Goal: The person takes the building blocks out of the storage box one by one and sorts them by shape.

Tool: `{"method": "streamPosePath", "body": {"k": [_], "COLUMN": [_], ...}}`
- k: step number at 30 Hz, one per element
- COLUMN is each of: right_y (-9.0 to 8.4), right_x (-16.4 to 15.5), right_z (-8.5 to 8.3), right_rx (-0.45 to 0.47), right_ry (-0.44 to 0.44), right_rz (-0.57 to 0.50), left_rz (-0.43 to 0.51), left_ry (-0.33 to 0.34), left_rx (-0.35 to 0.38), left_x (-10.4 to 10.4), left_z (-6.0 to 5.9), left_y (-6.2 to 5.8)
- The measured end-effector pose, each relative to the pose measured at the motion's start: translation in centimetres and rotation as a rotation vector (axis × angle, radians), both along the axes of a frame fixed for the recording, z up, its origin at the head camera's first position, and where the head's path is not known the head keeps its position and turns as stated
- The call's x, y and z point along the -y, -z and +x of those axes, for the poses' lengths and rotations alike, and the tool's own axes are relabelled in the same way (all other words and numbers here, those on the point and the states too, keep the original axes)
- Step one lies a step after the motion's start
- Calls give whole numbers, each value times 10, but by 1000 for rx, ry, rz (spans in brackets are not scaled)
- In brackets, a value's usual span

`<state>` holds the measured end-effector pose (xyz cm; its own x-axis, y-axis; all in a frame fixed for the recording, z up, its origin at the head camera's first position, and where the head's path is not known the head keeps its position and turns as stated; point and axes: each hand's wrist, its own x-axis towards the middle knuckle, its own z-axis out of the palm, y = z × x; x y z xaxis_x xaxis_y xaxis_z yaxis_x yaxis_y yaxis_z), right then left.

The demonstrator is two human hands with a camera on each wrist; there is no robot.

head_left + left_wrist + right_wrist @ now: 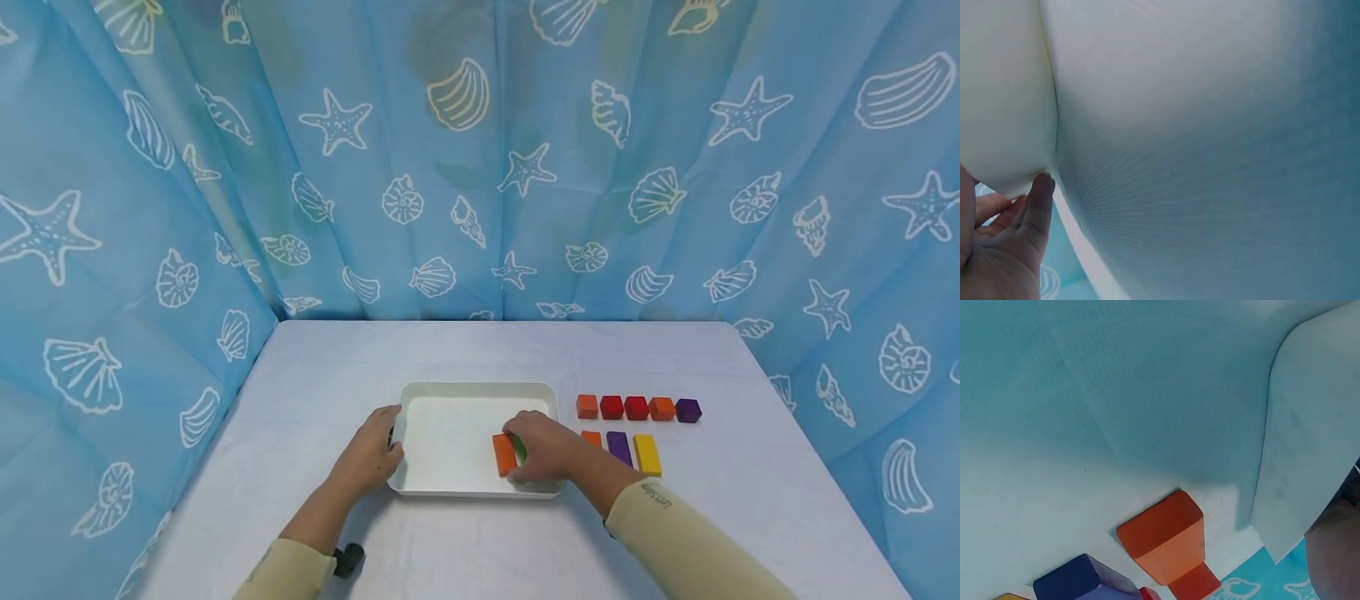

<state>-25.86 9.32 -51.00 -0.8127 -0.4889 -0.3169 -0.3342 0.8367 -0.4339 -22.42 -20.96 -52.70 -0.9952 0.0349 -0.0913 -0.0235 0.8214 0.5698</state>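
Small dark lettering on the right sleeve cuff (657, 497) is too small to read. The right hand (546, 446) pinches a green block (519, 447) beside a long orange block (504, 454) inside the shallow white plastic tray (480, 390). The left hand (372, 454), fingers relaxed, rests against the tray's left wall on the pale surface (450, 350).

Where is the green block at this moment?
In the head view, the green block lies inside the white tray, near its right wall. It is mostly hidden under the right hand, directly beside the orange block.
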Motion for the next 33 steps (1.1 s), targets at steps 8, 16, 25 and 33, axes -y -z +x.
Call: {"method": "streamPosePath", "body": {"k": [8,16,25,33], "right_y": [4,2,-8,-16], "right_x": [1,-2,-9,-18], "right_z": [2,0,-4,-6], "right_rx": [-23,-42,-27,-54], "right_ry": [8,14,30,63], "right_rz": [-8,-10,-22,-15], "left_rz": [2,-4,0,-7], "left_ry": [10,11,3,0], "left_rx": [-25,-24,0,-2], "left_x": [0,1,-1,-2], "left_z": [1,1,2,3], "left_y": [1,0,-2,-4]}}
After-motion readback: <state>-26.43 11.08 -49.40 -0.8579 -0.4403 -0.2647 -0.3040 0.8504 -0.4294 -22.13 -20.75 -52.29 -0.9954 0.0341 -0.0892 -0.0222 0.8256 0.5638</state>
